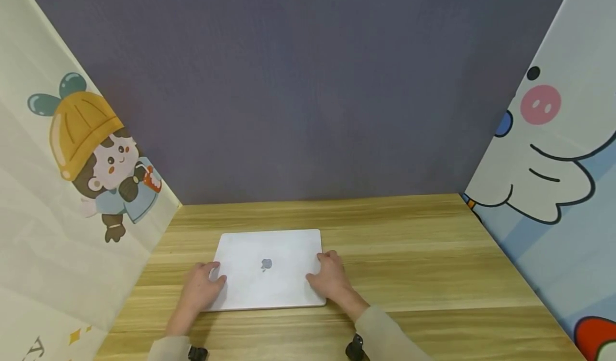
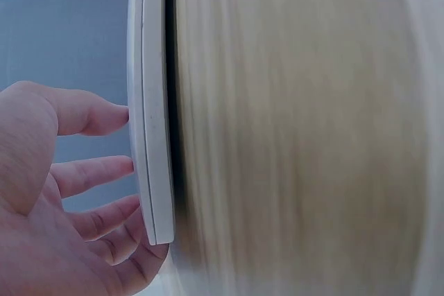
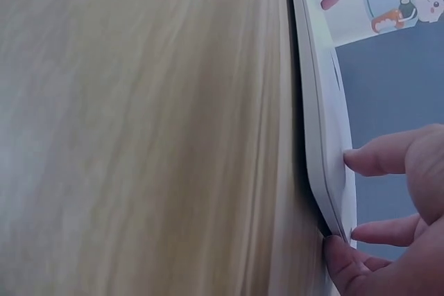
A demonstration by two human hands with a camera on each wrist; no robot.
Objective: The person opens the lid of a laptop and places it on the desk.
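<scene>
A closed silver laptop (image 1: pixel 269 286) with an apple logo on its lid lies on the wooden table, a dark gap showing beneath its edge in both wrist views. At its left side, my left hand (image 1: pixel 199 289) grips it, thumb over the lid; the left wrist view shows fingertips (image 2: pixel 125 166) along the laptop's edge. My right hand (image 1: pixel 331 278) holds the opposite side, its thumb (image 3: pixel 368 157) on the lid and other fingers at the corner. Parts of the fingers are hidden behind or under the laptop.
The wood-grain table (image 1: pixel 414 265) extends well to the right of the laptop. A dark grey panel (image 1: pixel 308 93) rises at the back. White panels with cartoon prints flank both sides, a capped figure (image 1: pixel 110 158) at left and a pink-snouted animal (image 1: pixel 568 152) at right.
</scene>
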